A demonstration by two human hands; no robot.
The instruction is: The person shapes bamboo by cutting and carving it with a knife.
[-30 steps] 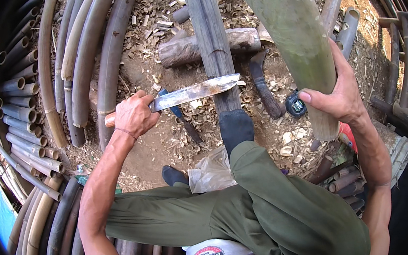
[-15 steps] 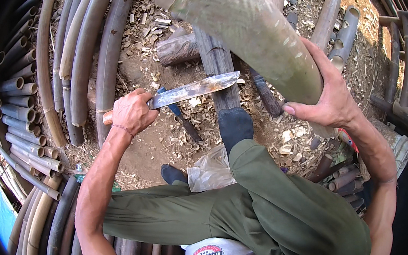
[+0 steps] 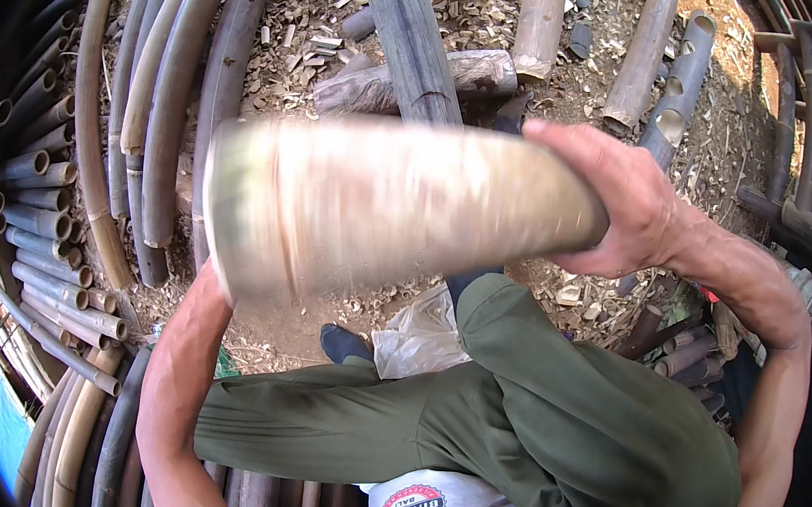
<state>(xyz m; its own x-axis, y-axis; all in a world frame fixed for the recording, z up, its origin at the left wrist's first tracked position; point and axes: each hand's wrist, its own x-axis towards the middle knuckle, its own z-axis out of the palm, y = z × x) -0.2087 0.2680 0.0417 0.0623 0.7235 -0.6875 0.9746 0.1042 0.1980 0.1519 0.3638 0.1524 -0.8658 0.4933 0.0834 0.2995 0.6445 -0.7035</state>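
Note:
My right hand (image 3: 625,193) grips a thick, pale bamboo section (image 3: 390,200) at its tapered right end, fingers wrapped round the rim. Blurred by motion, the piece lies almost level across the view, with a node ring near its wide left end. Behind that left end my left hand is hidden; only the left forearm (image 3: 182,349) shows. The knife from the earlier frame cannot be seen now. Beyond the bamboo section, a dark split beam (image 3: 407,43) rests across a short log (image 3: 486,72).
Long bamboo poles (image 3: 174,110) lie at the left, beside a stack of cut bamboo tubes (image 3: 42,225). Wood chips cover the ground. At the right are a notched bamboo pole (image 3: 682,82) and a bamboo frame (image 3: 800,108). A clear plastic bag (image 3: 421,337) lies by my foot (image 3: 344,343).
The bamboo section has swung left and down from upright to nearly level, now covering my left hand and the knife it held. My right hand has shifted slightly left and turned.

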